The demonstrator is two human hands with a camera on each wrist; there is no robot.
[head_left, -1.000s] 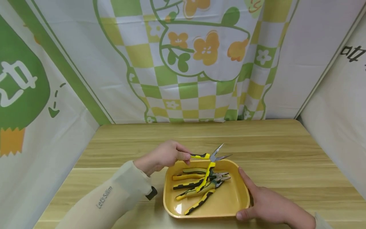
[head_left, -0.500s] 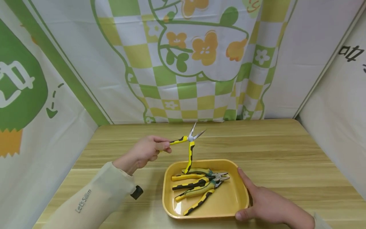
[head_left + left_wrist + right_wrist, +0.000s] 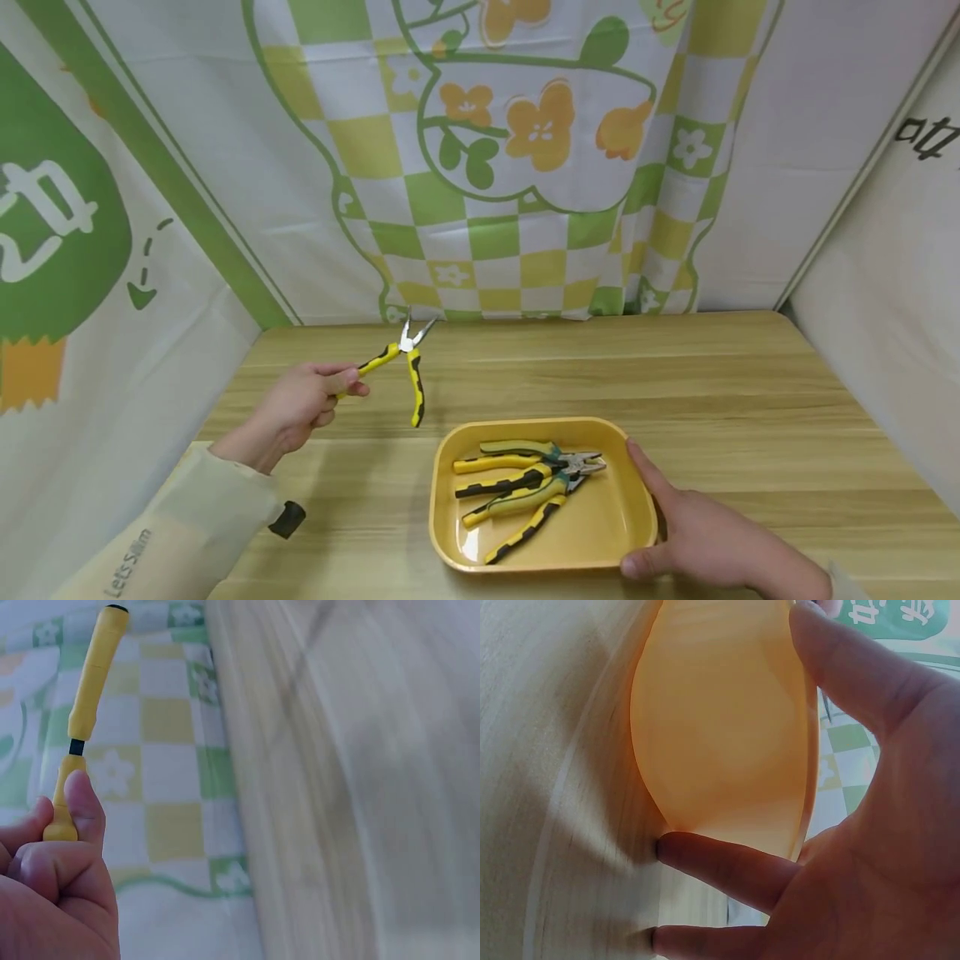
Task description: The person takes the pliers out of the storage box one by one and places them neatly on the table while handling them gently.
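One handle (image 3: 378,358) of the needle-nose pliers (image 3: 407,344) is pinched by curled fingers of the left hand (image 3: 294,406) above the tabletop (image 3: 712,383), left of the yellow tray (image 3: 611,521); the ungripped handle (image 3: 417,388) hangs free. Outstretched fingers of the right hand (image 3: 697,529) span the tray's end, presumably steadying it.

pass: tabletop (image 3: 570,375) beyond tray (image 3: 592,525) | block: right hand (image 3: 693,531), tray's right end

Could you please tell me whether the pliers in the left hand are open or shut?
Open: the pliers in the left hand have handles spread apart and jaws parted.
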